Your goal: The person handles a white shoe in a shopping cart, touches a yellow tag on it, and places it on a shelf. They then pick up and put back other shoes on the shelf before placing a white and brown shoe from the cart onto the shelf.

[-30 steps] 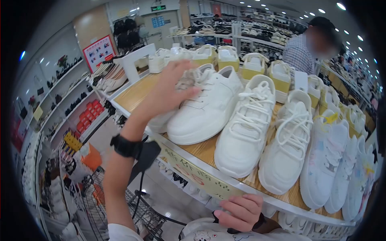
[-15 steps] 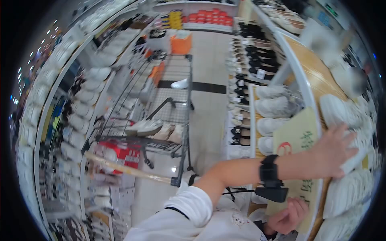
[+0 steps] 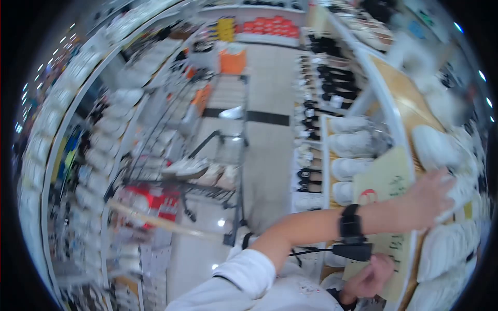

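My left hand (image 3: 428,199) reaches across to the right and lies on a white sneaker (image 3: 462,193) on the wooden-topped shelf (image 3: 404,96). Its fingers bend over the shoe, though blur softens their tips. Another white sneaker (image 3: 433,147) sits just beyond, and more white shoes (image 3: 446,249) stand on the near side. A black band with a small device (image 3: 353,233) is strapped to my left wrist. Lower down, my right hand (image 3: 371,277) is held with curled fingers in front of a pale yellow sign (image 3: 381,181); nothing shows in it.
A shopping cart (image 3: 241,150) stands in the aisle, with a pair of shoes (image 3: 187,168) on it and its pale handle (image 3: 166,220) toward me. Shoe racks (image 3: 98,150) line the left. Black flats (image 3: 334,78) fill the right rack. Red boxes (image 3: 272,27) are stacked at the back.
My left hand has gone from spread fingers to fingers bent down over the white sneaker, shifting slightly upward. My right hand has moved slightly left.
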A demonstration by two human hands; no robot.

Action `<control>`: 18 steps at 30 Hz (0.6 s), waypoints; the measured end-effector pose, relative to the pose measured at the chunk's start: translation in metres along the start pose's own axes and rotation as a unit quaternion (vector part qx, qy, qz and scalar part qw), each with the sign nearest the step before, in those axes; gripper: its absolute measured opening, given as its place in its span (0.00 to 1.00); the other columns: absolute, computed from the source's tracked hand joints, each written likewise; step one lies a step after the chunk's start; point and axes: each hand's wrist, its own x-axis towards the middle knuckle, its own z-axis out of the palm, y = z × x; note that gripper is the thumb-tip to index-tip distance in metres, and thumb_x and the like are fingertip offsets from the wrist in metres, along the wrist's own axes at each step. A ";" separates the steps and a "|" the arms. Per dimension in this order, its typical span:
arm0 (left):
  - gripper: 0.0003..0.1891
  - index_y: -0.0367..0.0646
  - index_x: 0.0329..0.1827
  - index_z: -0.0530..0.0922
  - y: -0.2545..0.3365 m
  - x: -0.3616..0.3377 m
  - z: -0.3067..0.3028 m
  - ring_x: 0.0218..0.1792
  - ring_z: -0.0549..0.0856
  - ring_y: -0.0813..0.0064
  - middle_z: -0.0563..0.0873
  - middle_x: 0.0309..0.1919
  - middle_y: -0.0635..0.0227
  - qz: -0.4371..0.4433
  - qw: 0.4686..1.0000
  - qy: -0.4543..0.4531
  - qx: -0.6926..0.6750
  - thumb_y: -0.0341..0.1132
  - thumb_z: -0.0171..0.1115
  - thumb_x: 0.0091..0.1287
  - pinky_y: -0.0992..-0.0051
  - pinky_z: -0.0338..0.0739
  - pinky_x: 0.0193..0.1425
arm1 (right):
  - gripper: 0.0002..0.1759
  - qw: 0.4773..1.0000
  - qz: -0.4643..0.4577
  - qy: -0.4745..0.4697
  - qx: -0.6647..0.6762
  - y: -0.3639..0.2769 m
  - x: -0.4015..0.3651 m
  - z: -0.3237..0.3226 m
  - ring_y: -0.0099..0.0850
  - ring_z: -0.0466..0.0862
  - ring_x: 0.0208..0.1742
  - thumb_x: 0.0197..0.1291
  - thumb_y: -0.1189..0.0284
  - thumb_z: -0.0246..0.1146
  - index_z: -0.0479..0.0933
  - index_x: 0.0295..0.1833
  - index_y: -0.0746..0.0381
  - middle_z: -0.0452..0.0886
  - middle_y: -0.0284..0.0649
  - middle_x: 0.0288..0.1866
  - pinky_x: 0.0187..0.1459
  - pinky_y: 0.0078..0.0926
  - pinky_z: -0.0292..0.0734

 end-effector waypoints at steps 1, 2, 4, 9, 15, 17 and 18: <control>0.29 0.47 0.51 0.78 -0.001 0.000 -0.006 0.63 0.65 0.49 0.70 0.62 0.50 -0.008 1.000 -0.003 -0.028 0.47 0.71 0.43 0.55 0.60 0.67 | 0.08 1.000 0.001 0.001 0.004 0.003 0.001 0.001 0.42 0.77 0.31 0.50 0.79 0.55 0.77 0.37 0.65 0.79 0.43 0.30 0.36 0.38 0.72; 0.30 0.47 0.51 0.78 -0.002 0.000 -0.013 0.63 0.66 0.50 0.70 0.62 0.50 -0.015 0.998 -0.009 -0.062 0.45 0.72 0.42 0.57 0.62 0.66 | 0.11 1.000 -0.003 -0.011 0.016 0.004 0.002 0.002 0.41 0.78 0.31 0.48 0.81 0.56 0.78 0.39 0.66 0.79 0.44 0.30 0.36 0.38 0.73; 0.32 0.46 0.54 0.77 -0.007 0.003 -0.028 0.61 0.70 0.51 0.70 0.62 0.52 0.003 0.995 -0.025 -0.099 0.42 0.73 0.42 0.60 0.65 0.65 | 0.12 0.999 0.021 -0.038 0.015 0.000 0.008 0.000 0.40 0.78 0.30 0.44 0.82 0.59 0.78 0.38 0.64 0.80 0.42 0.30 0.36 0.36 0.73; 0.21 0.43 0.48 0.80 -0.031 0.024 -0.055 0.56 0.75 0.54 0.77 0.55 0.55 -0.029 0.997 0.034 -0.061 0.38 0.70 0.51 0.61 0.67 0.61 | 0.11 0.999 0.031 -0.016 0.038 0.005 0.009 -0.001 0.36 0.78 0.30 0.41 0.81 0.63 0.81 0.34 0.63 0.80 0.38 0.28 0.34 0.32 0.73; 0.22 0.40 0.54 0.78 -0.129 0.075 -0.039 0.55 0.77 0.62 0.79 0.54 0.55 -0.208 0.953 -0.092 -0.200 0.48 0.60 0.64 0.69 0.70 0.58 | 0.12 0.984 0.045 -0.155 0.077 0.011 0.009 0.000 0.31 0.76 0.27 0.42 0.80 0.66 0.79 0.38 0.62 0.77 0.34 0.25 0.31 0.28 0.71; 0.27 0.37 0.58 0.74 -0.141 0.093 -0.027 0.52 0.79 0.72 0.80 0.53 0.59 -0.234 0.903 -0.224 -0.281 0.52 0.56 0.67 0.74 0.72 0.55 | 0.11 0.969 0.044 -0.226 0.084 0.012 0.009 0.001 0.30 0.76 0.26 0.45 0.77 0.67 0.79 0.39 0.60 0.75 0.33 0.24 0.32 0.26 0.71; 0.27 0.37 0.58 0.74 -0.136 0.100 -0.025 0.52 0.79 0.72 0.80 0.53 0.59 -0.227 0.902 -0.230 -0.287 0.52 0.56 0.67 0.74 0.72 0.55 | 0.11 0.971 0.049 -0.221 0.076 0.012 0.008 0.000 0.30 0.76 0.26 0.45 0.77 0.67 0.79 0.39 0.60 0.75 0.33 0.24 0.32 0.26 0.71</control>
